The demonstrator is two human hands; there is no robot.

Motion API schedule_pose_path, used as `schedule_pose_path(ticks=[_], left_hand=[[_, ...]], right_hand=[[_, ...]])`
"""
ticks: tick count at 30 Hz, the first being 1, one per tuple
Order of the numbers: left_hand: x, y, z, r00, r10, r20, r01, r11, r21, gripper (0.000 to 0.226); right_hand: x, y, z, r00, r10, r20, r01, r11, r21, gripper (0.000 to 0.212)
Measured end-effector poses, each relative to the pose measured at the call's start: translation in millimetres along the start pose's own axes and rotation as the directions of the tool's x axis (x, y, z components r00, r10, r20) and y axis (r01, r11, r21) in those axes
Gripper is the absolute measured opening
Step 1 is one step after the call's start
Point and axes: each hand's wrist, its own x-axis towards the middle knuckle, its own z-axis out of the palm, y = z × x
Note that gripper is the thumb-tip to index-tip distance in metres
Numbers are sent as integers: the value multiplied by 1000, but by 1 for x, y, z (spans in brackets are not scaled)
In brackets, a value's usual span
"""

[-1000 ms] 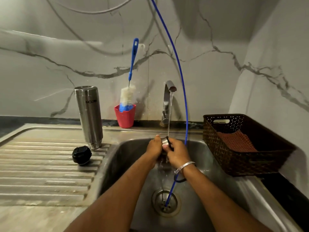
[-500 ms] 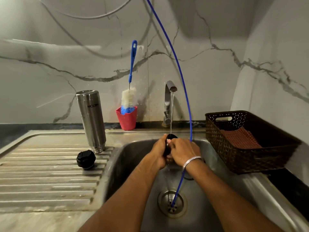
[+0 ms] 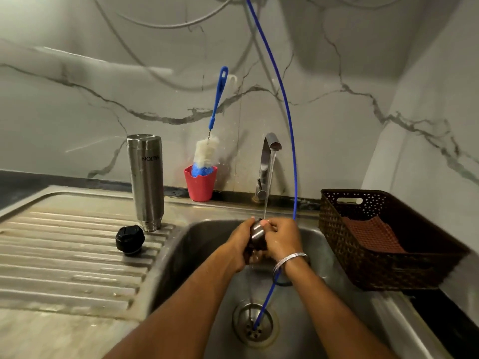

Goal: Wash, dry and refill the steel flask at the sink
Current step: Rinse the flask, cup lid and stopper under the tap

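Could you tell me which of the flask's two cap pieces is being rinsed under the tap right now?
The steel cup lid, gripped by left hand and right hand under the stream; the black stopper lies untouched on the drainboard.

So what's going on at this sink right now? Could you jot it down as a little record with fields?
tap: running
left hand: grips the steel cup under the stream
right hand: grips the same cup
steel flask: upside down on the drainboard
black cap: beside the flask
bottle brush: in the red cup
basket: holds a cloth
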Motion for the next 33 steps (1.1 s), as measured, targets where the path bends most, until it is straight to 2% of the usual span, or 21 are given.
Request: schedule_pose_path(ticks=[2, 3, 5, 6, 7, 8, 10, 12, 13, 15, 17, 19, 22, 24, 26, 28, 29, 31, 33], left_hand=[[2, 3, -4, 999, 30, 36, -31, 999, 31, 39], [1, 5, -7, 998, 47, 43, -48, 998, 42, 40], [-3, 10, -8, 999, 31, 44, -29, 999, -40, 38], [-5, 12, -8, 999, 22, 36, -20, 997, -76, 35], [-5, 12, -6, 999, 19, 31, -16, 995, -101, 33], [-2, 10, -3, 999, 28, 15, -27, 994, -103, 30], [3, 6, 4, 998, 50, -41, -54, 994, -95, 28], [6, 0, 10, 991, 61, -115, -72, 993, -90, 34], [7, -2, 11, 987, 71, -147, -81, 995, -66, 40], [7, -5, 9, 976, 104, -190, -103, 995, 16, 42], [7, -7, 9, 973, 138, -185, -126, 989, 73, 35], [7, -8, 11, 942, 274, -196, -228, 946, 229, 30], [9, -5, 15, 848, 485, -214, -357, 821, 445, 31], [7, -5, 16, 798, 575, -181, -416, 742, 525, 31], [6, -7, 16, 753, 647, -119, -475, 660, 582, 29], [2, -9, 16, 725, 685, -77, -556, 647, 521, 27], [0, -7, 17, 733, 675, -87, -588, 692, 418, 26], [1, -2, 18, 802, 583, -128, -565, 811, 151, 28], [8, 0, 19, 870, 468, -156, -471, 882, 16, 32]], right_hand=[[-1, 2, 1, 987, 162, -18, -155, 968, 198, 16], [-2, 3, 1, 961, 278, 5, -263, 904, 338, 16], [-5, -2, 2, 871, 470, 146, -455, 656, 602, 16], [-7, -4, 2, 830, 518, 208, -507, 543, 669, 17], [-9, -6, 2, 810, 539, 231, -526, 495, 692, 17], [-7, -4, 3, 816, 536, 216, -518, 513, 685, 17], [-3, 3, 6, 878, 466, 109, -435, 684, 585, 20], [-3, 11, 11, 951, 306, 28, -300, 904, 306, 27], [-3, 16, 15, 979, 199, 36, -202, 972, 121, 30], [-6, 23, 22, 990, 49, 132, -31, 990, -136, 34], [-5, 30, 28, 987, -2, 163, 34, 981, -190, 31], [-3, 27, 29, 992, 2, 123, 16, 989, -144, 24], [3, 14, 30, 995, 77, 58, -81, 994, 74, 39], [11, 12, 36, 962, 267, 51, -270, 912, 309, 44], [18, 15, 39, 885, 436, 163, -458, 751, 476, 47], [21, 10, 37, 791, 545, 278, -582, 531, 616, 51], [20, 6, 35, 771, 562, 299, -604, 498, 623, 53], [20, -1, 26, 790, 565, 239, -592, 601, 537, 58], [20, -1, 22, 853, 501, 144, -511, 745, 429, 60]])
